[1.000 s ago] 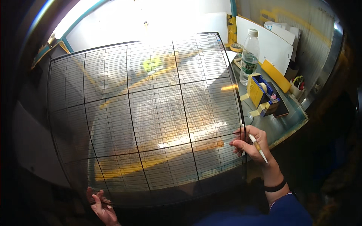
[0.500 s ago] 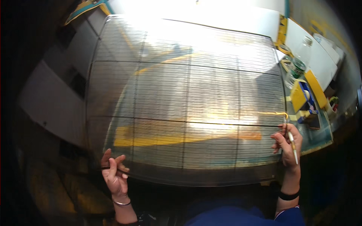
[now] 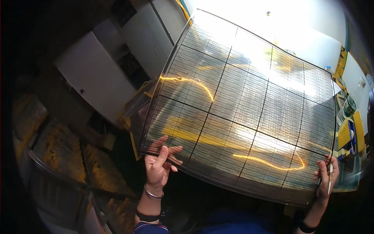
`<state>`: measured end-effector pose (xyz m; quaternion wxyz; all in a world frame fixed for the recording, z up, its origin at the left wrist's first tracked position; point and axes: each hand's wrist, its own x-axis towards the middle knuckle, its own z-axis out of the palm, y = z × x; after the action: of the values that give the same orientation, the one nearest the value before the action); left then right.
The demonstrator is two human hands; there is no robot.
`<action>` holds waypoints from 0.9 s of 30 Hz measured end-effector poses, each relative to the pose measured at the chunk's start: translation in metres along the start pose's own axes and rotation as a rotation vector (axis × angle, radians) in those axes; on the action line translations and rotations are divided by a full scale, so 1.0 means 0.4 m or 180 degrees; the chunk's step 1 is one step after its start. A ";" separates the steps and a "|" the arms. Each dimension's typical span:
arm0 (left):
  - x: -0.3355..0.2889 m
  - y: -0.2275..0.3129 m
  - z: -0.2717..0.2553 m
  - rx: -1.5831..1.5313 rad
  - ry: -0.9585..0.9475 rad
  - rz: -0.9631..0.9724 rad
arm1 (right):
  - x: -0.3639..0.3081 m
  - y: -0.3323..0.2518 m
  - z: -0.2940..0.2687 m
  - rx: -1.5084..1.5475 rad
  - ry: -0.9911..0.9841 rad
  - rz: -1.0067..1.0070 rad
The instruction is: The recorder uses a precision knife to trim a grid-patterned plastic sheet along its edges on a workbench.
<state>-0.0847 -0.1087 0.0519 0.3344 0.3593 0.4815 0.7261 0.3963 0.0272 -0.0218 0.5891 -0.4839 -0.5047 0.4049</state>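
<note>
My left fingers (image 3: 162, 155) are gripping the film (image 3: 249, 89) near-left, right fingers (image 3: 323, 170) clasping its right edge plus pen (image 3: 330, 178); it's looking light, bendy: edges are suiting best.

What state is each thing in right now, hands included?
See-through panel: held up by its edges
Left hand: gripping its lower-left corner
Right hand: gripping its right edge
White pen-like tool: held in the right hand
Bottle: upright
Tape dispenser: standing, tape load unclear
</note>
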 end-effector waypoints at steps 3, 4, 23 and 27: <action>0.002 -0.005 -0.002 0.0062 0.0030 0.0024 | 0.006 0.007 0.007 0.0020 0.0012 -0.0116; 0.003 -0.011 -0.009 0.0060 0.0004 0.0036 | 0.005 0.005 0.011 0.0026 0.0028 -0.0178; -0.009 0.009 -0.009 0.0215 0.0073 0.0142 | -0.005 -0.021 0.026 0.0021 -0.0073 -0.0126; -0.005 0.002 0.003 0.0283 0.0140 0.0158 | -0.007 -0.031 0.025 -0.0005 -0.0078 -0.0099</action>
<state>-0.0828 -0.1101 0.0524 0.2894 0.3696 0.5114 0.7198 0.3857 0.0234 -0.0099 0.5887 -0.4715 -0.5198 0.4012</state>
